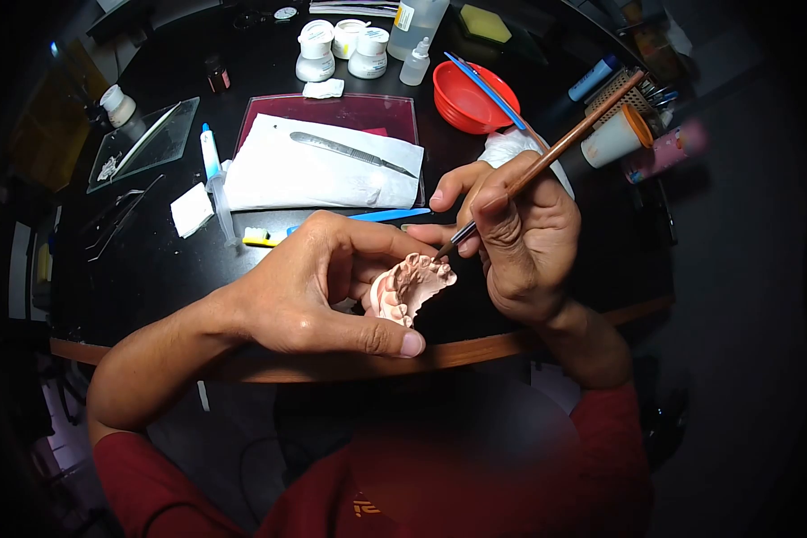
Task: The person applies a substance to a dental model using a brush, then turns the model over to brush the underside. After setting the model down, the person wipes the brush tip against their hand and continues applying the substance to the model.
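My left hand (318, 291) is closed round a pinkish dental model (414, 287) with a row of teeth, above the table's front edge. Its thumb lies along the near side and its fingers are behind the model. To the right, my right hand (520, 238) pinches a thin brush with a brown wooden handle (576, 130), which slants up to the right. The dark brush tip is at the teeth on the model's upper right side; whether it touches them is hard to tell.
A scalpel handle (350, 152) lies on white paper (269, 184) over a dark red plate. Farther back are white jars (368, 54), a clear bottle (414, 63) and a red bowl (462, 112). A syringe (222, 206) and tweezers (125, 215) lie left, an orange-rimmed cup (610, 139) right.
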### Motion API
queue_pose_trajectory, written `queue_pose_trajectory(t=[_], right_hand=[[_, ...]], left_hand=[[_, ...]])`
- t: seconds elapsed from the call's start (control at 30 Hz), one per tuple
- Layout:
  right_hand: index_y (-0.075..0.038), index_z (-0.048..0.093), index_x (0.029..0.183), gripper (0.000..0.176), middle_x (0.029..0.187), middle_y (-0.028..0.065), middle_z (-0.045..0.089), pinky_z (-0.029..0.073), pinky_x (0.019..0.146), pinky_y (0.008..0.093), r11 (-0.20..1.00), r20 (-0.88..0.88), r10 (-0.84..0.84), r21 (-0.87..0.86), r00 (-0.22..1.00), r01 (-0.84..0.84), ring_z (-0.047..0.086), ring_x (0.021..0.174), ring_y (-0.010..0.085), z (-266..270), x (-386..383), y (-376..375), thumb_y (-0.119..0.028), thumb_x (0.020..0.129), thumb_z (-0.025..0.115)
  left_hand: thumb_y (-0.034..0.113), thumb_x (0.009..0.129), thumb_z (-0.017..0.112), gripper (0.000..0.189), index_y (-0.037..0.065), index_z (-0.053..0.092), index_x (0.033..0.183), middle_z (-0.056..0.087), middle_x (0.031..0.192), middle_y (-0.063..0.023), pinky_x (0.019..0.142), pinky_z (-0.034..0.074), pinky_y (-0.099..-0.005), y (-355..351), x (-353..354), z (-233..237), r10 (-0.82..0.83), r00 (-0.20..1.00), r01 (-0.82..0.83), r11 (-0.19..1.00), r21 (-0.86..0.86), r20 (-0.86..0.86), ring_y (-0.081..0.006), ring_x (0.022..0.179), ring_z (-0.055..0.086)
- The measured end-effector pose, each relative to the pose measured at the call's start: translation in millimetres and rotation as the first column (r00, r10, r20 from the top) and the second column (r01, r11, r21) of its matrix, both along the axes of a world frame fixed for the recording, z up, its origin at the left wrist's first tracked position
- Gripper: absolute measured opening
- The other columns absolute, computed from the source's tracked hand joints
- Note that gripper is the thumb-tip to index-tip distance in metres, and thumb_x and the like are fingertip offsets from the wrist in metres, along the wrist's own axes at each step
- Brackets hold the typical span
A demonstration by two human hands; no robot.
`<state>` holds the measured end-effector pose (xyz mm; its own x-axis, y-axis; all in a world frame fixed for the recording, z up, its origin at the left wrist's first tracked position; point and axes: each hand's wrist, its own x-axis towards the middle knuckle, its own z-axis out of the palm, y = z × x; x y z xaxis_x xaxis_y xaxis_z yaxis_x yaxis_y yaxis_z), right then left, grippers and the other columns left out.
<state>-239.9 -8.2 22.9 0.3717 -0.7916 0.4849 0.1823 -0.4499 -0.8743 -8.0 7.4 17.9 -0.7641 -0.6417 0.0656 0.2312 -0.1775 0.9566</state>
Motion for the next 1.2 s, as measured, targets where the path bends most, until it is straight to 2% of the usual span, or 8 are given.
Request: queue_pose_trajectory(t=[0.23, 0.3, 0.33, 0.4, 0.43, 0.5, 1.13, 1.2], right_hand=[[-0.004, 0.053, 0.106, 0.022, 0.070, 0.0061, 0.058, 0.070, 0.081, 0.0443, 1.000, 0.007, 0.011, 0.010, 1.000, -0.011, 0.066, 0.095, 0.0215, 0.9, -0.6, 0.6, -0.024, 0.108, 0.062], [-0.002, 0.056, 0.109, 0.025, 0.081, 0.0081, 0.062, 0.067, 0.076, 0.0373, 1.000, 0.042, 0.002, 0.031, 0.999, -0.003, 0.069, 0.090, 0.0193, -0.9, -0.3, 1.0, -0.025, 0.107, 0.065], [0.000, 0.059, 0.111, 0.029, 0.092, 0.0101, 0.066, 0.065, 0.071, 0.0303, 0.999, 0.079, -0.006, 0.051, 0.997, 0.002, 0.072, 0.086, 0.0172, -4.4, -0.2, 1.1, -0.027, 0.105, 0.068], [0.000, 0.059, 0.111, 0.029, 0.091, 0.0100, 0.066, 0.065, 0.071, 0.0302, 0.999, 0.066, -0.008, 0.049, 0.998, 0.005, 0.072, 0.086, 0.0171, -4.3, -0.4, 1.1, -0.027, 0.105, 0.068], [-0.002, 0.056, 0.109, 0.025, 0.080, 0.0079, 0.062, 0.067, 0.076, 0.0372, 1.000, 0.016, -0.004, 0.028, 1.000, 0.003, 0.069, 0.091, 0.0191, -0.8, -1.1, 1.1, -0.025, 0.107, 0.065], [-0.004, 0.053, 0.106, 0.022, 0.069, 0.0057, 0.057, 0.070, 0.081, 0.0440, 1.000, -0.021, 0.002, -0.003, 1.000, -0.002, 0.065, 0.095, 0.0212, 0.0, -1.6, 0.7, -0.024, 0.109, 0.062], [-0.003, 0.052, 0.103, 0.025, 0.068, 0.0061, 0.057, 0.070, 0.081, 0.0433, 0.999, 0.002, 0.020, -0.025, 1.000, -0.020, 0.065, 0.095, 0.0205, 0.9, -1.1, 0.2, -0.025, 0.109, 0.062], [-0.001, 0.054, 0.105, 0.025, 0.079, 0.0081, 0.061, 0.069, 0.078, 0.0377, 1.000, 0.039, 0.017, -0.009, 0.999, -0.017, 0.068, 0.090, 0.0177, -1.4, -1.1, 0.5, -0.025, 0.107, 0.064]], left_hand=[[0.007, 0.083, 0.091, 0.059, -0.011, 0.064, 0.132, 0.071, 0.108, -0.0063, 0.090, 0.051, -0.0255, 1.0, 0.5, -2.5, 0.007, 1.000, -0.007, 1.000, 0.028, 0.001, -0.0097, 0.099, 0.064], [0.007, 0.083, 0.091, 0.059, -0.011, 0.064, 0.132, 0.071, 0.108, -0.0060, 0.087, 0.051, -0.0249, 1.0, 0.5, -2.9, 0.002, 1.000, -0.002, 1.000, 0.029, 0.001, -0.0093, 0.098, 0.064], [0.007, 0.084, 0.091, 0.058, -0.011, 0.064, 0.132, 0.071, 0.108, -0.0058, 0.086, 0.051, -0.0246, 1.0, 0.4, -2.9, 0.000, 1.000, 0.000, 1.000, 0.029, 0.001, -0.0090, 0.098, 0.064], [0.008, 0.084, 0.091, 0.058, -0.011, 0.064, 0.132, 0.071, 0.107, -0.0058, 0.086, 0.051, -0.0246, 0.6, 0.4, -2.7, 0.002, 1.000, -0.002, 1.000, 0.013, -0.001, -0.0091, 0.098, 0.064], [0.008, 0.084, 0.091, 0.058, -0.011, 0.064, 0.132, 0.071, 0.107, -0.0057, 0.086, 0.051, -0.0246, 0.5, 0.2, -3.0, 0.003, 1.000, -0.003, 1.000, 0.005, -0.002, -0.0091, 0.098, 0.064], [0.008, 0.084, 0.091, 0.058, -0.011, 0.064, 0.132, 0.071, 0.107, -0.0059, 0.086, 0.051, -0.0247, 1.0, -0.5, -3.0, 0.012, 1.000, -0.012, 1.000, 0.018, -0.007, -0.0093, 0.098, 0.064], [0.008, 0.084, 0.091, 0.060, -0.012, 0.063, 0.133, 0.072, 0.109, -0.0079, 0.091, 0.052, -0.0259, 1.0, 0.2, -2.9, 0.005, 1.000, -0.005, 1.000, 0.027, -0.006, -0.0101, 0.100, 0.065], [0.008, 0.083, 0.091, 0.061, -0.012, 0.063, 0.133, 0.072, 0.109, -0.0083, 0.092, 0.052, -0.0261, 0.6, 0.7, -3.8, -0.002, 1.000, 0.003, 1.000, 0.027, -0.005, -0.0103, 0.101, 0.066]])
